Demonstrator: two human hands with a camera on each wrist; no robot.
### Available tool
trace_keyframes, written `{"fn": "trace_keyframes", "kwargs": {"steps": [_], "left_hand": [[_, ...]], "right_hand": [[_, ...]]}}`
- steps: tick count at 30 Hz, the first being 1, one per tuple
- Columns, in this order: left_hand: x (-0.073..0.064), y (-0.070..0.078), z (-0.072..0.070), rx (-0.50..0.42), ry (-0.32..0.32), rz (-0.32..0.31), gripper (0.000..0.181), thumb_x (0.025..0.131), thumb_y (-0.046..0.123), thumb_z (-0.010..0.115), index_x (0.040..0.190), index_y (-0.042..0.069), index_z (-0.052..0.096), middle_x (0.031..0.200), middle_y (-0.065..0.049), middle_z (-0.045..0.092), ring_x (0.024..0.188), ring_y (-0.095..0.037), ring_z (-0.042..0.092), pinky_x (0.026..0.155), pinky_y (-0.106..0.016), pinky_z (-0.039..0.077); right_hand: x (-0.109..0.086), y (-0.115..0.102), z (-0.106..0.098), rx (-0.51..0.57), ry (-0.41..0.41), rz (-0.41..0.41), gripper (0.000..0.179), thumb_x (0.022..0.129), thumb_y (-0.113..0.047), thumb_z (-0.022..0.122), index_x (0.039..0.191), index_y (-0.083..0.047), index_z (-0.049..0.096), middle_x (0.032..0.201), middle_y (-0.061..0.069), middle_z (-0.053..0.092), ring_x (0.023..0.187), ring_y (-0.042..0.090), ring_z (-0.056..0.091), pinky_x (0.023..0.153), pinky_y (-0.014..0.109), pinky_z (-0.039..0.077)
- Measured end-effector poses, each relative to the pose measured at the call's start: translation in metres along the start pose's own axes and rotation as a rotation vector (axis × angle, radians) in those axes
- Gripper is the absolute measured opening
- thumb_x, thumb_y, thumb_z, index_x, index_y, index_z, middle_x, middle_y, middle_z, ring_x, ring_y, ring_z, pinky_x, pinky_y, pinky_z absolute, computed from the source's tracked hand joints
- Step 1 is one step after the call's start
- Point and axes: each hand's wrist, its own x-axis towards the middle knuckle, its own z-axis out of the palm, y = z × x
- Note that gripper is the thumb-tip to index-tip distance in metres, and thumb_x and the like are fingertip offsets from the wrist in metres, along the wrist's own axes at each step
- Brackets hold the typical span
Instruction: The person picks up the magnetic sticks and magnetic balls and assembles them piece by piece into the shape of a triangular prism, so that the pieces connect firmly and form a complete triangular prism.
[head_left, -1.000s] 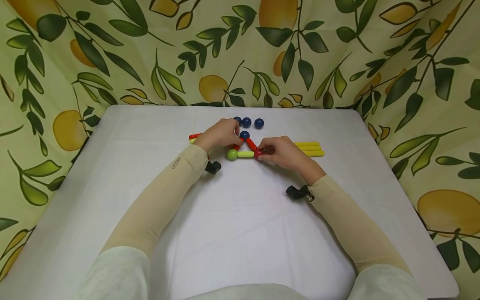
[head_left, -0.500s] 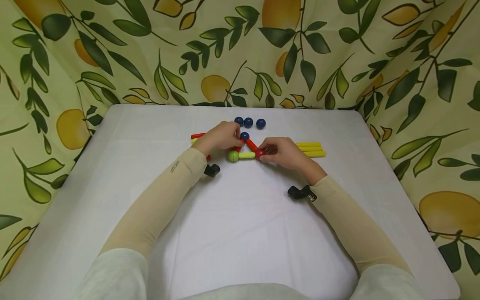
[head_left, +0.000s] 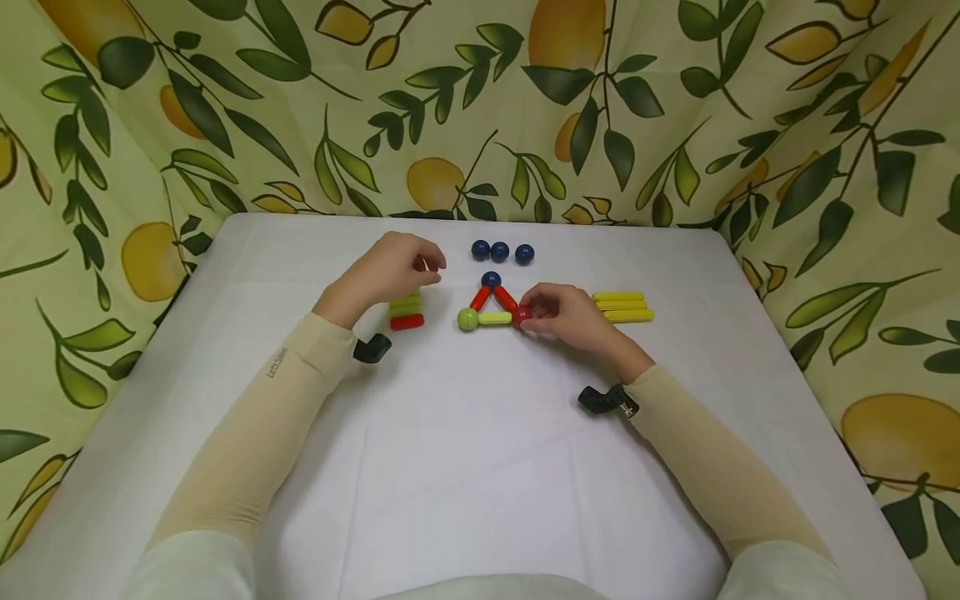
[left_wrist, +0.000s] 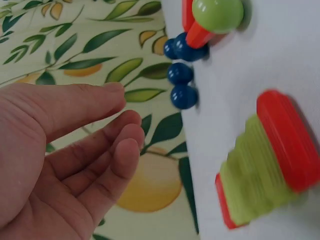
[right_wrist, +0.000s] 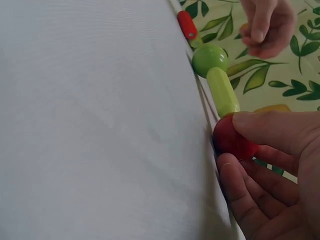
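A triangle of balls and rods lies on the white table. Its corners are a blue ball (head_left: pixel 491 280), a light green ball (head_left: pixel 468 318) and a red ball (head_left: pixel 520 316). Two red rods (head_left: pixel 505 298) form the upper sides and a light green rod (head_left: pixel 495 318) the lower one. My right hand (head_left: pixel 566 315) pinches the red ball (right_wrist: pixel 231 137) between thumb and fingers. Left of the triangle, my left hand (head_left: pixel 393 267) is raised, thumb and fingers apart with nothing between them. Below it lies a row of light green rods (left_wrist: pixel 257 167) with red rods (left_wrist: pixel 290 140) at its ends.
Several yellow rods (head_left: pixel 624 306) lie side by side to the right, beyond my right hand. Three loose blue balls (head_left: pixel 500 252) sit behind the triangle. A patterned curtain (head_left: pixel 480 108) hangs along the back and sides of the table (head_left: pixel 465 467).
My left hand has left the triangle's left red rod and moved left, over the row of green and red rods. My right hand stays on the red ball.
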Motion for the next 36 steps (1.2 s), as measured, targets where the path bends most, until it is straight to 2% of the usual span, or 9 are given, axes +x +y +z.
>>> {"fn": "trace_keyframes", "kwargs": {"steps": [5,11,16,18,23,30,36], "left_hand": [[-0.027,-0.006,-0.003,0.043,0.046,-0.016,0.025,0.1,0.008,0.078,0.125,0.001,0.078,0.109,-0.011,0.075,0.101,-0.03,0.064,0.092,-0.044,0.055],[-0.041,-0.017,0.012,0.112,0.006,-0.007,0.016,0.099,0.003,0.077,0.115,0.001,0.079,0.102,-0.011,0.073,0.095,-0.03,0.063,0.089,-0.044,0.054],[-0.046,-0.019,0.025,0.178,-0.014,0.0,0.011,0.096,0.0,0.073,0.101,0.008,0.078,0.087,-0.004,0.068,0.085,-0.028,0.059,0.08,-0.04,0.05],[-0.048,-0.02,0.028,0.205,-0.026,0.01,0.009,0.096,0.001,0.075,0.093,0.01,0.076,0.082,-0.003,0.066,0.083,-0.027,0.058,0.079,-0.04,0.048],[-0.048,-0.022,0.037,0.243,-0.059,0.021,0.017,0.095,0.002,0.079,0.084,0.013,0.071,0.078,-0.001,0.063,0.081,-0.026,0.057,0.081,-0.041,0.048],[-0.048,-0.013,0.042,0.264,-0.063,0.013,0.014,0.094,0.0,0.078,0.085,0.009,0.072,0.077,-0.002,0.062,0.08,-0.026,0.057,0.078,-0.04,0.048],[-0.048,-0.012,0.047,0.234,-0.091,0.002,0.006,0.096,0.005,0.081,0.094,0.009,0.077,0.082,-0.002,0.066,0.085,-0.027,0.06,0.081,-0.039,0.05]], "right_hand": [[-0.007,-0.001,0.003,-0.008,0.014,-0.006,0.026,0.094,-0.016,0.088,0.118,-0.015,0.076,0.101,0.003,0.074,0.092,0.025,0.066,0.083,0.04,0.056],[-0.013,0.002,0.007,0.005,0.022,-0.003,0.027,0.094,-0.015,0.087,0.12,-0.014,0.077,0.102,0.003,0.073,0.093,0.026,0.065,0.085,0.04,0.056],[-0.015,0.008,0.01,0.048,0.037,-0.02,0.027,0.094,-0.013,0.087,0.119,-0.014,0.077,0.102,0.004,0.072,0.093,0.026,0.065,0.085,0.035,0.056],[-0.016,0.008,0.011,0.066,0.044,-0.032,0.028,0.094,-0.012,0.087,0.12,-0.013,0.077,0.103,0.004,0.072,0.093,0.026,0.065,0.084,0.032,0.056],[-0.017,0.01,0.014,0.087,0.065,-0.05,0.029,0.094,-0.012,0.087,0.121,-0.012,0.077,0.104,0.005,0.071,0.093,0.026,0.064,0.082,0.03,0.055],[-0.017,0.015,0.015,0.104,0.089,-0.078,0.028,0.094,-0.009,0.086,0.12,-0.012,0.077,0.105,0.005,0.071,0.091,0.026,0.063,0.079,0.028,0.054],[-0.018,0.013,0.015,0.113,0.082,-0.087,0.027,0.095,-0.009,0.086,0.12,-0.012,0.077,0.106,0.005,0.071,0.091,0.026,0.062,0.079,0.028,0.053]]}}
